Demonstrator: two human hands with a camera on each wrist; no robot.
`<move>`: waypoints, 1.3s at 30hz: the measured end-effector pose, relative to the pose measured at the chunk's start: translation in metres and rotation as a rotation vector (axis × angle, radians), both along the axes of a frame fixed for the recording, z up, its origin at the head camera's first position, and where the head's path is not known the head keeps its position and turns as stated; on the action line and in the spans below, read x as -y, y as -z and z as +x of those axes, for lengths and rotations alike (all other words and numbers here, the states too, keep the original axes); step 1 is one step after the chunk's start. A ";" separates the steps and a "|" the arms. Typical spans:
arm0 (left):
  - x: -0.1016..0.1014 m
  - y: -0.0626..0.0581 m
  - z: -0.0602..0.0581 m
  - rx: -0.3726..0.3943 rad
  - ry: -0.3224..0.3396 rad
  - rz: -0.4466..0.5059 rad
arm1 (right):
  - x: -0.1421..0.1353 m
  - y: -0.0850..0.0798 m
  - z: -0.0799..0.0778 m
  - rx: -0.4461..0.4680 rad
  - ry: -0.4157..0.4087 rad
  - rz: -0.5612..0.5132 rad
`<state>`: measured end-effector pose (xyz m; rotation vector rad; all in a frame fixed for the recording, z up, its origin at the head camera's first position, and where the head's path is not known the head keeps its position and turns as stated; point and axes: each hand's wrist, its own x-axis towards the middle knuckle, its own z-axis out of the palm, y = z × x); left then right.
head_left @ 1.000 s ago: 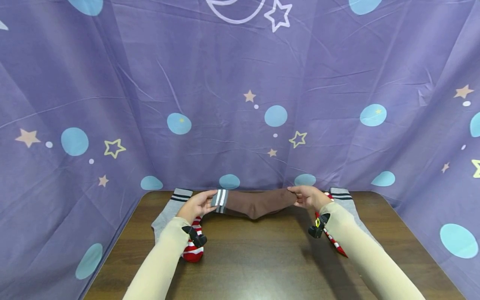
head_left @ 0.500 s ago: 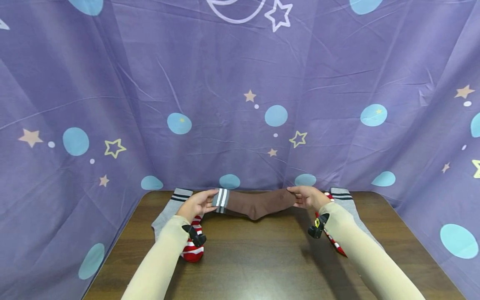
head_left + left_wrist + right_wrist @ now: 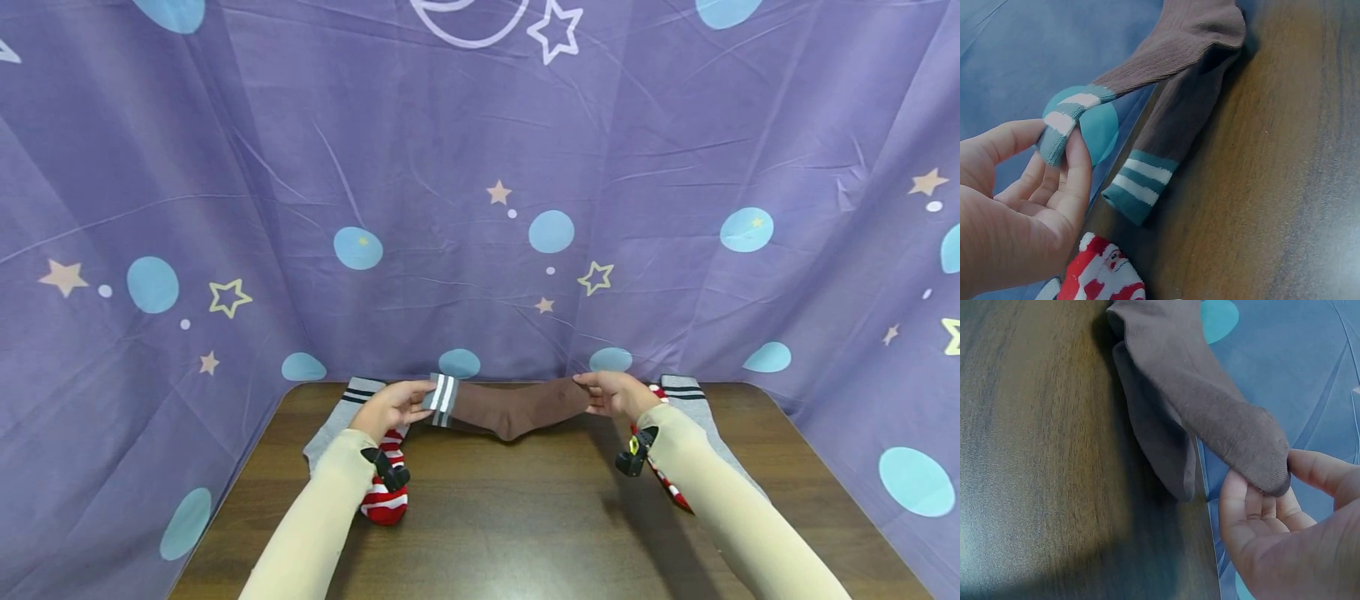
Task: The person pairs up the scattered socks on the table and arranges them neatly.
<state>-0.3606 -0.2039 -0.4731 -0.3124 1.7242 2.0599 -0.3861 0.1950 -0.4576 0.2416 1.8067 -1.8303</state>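
My left hand (image 3: 393, 410) pinches the grey-and-white striped cuff of a brown sock (image 3: 487, 407) between thumb and fingers. At the other end, my right hand (image 3: 615, 395) pinches the toe, so the sock stretches sideways between both hands with its heel sagging in the middle. Beneath it, a matching brown sock (image 3: 1175, 119) lies on the table, its striped cuff toward my left hand in the left wrist view. The lower sock's toe end (image 3: 1163, 447) shows under the raised one in the right wrist view.
A grey sock (image 3: 333, 425) and a red-and-white striped sock (image 3: 386, 500) lie by my left arm. Another grey sock (image 3: 693, 408) and a red-and-white sock (image 3: 670, 486) lie partly hidden by my right arm. A purple curtain (image 3: 480, 250) hangs behind the wooden table (image 3: 510, 517).
Almost nothing differs. The cuff end in my left hand sits slightly higher than a second ago; the right hand stays in place.
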 end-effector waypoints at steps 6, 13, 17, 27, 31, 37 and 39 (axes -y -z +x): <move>0.001 0.002 -0.004 -0.002 -0.008 0.016 | 0.000 0.001 0.000 -0.021 0.008 0.011; 0.000 0.010 -0.007 0.000 -0.014 -0.010 | 0.002 0.009 -0.003 -0.020 0.006 0.006; -0.001 0.012 -0.007 -0.009 -0.010 -0.048 | 0.002 0.009 -0.003 -0.013 0.010 0.005; 0.002 0.010 -0.004 -0.041 0.023 -0.093 | 0.004 0.010 -0.004 -0.015 0.014 0.014; 0.003 0.014 -0.006 -0.040 0.035 -0.098 | 0.005 0.009 -0.003 -0.016 0.000 0.020; 0.002 0.014 -0.006 -0.038 0.035 -0.113 | 0.006 0.007 -0.003 -0.019 -0.017 0.028; 0.002 0.014 -0.006 -0.038 0.035 -0.114 | 0.007 0.006 -0.004 -0.020 -0.019 0.034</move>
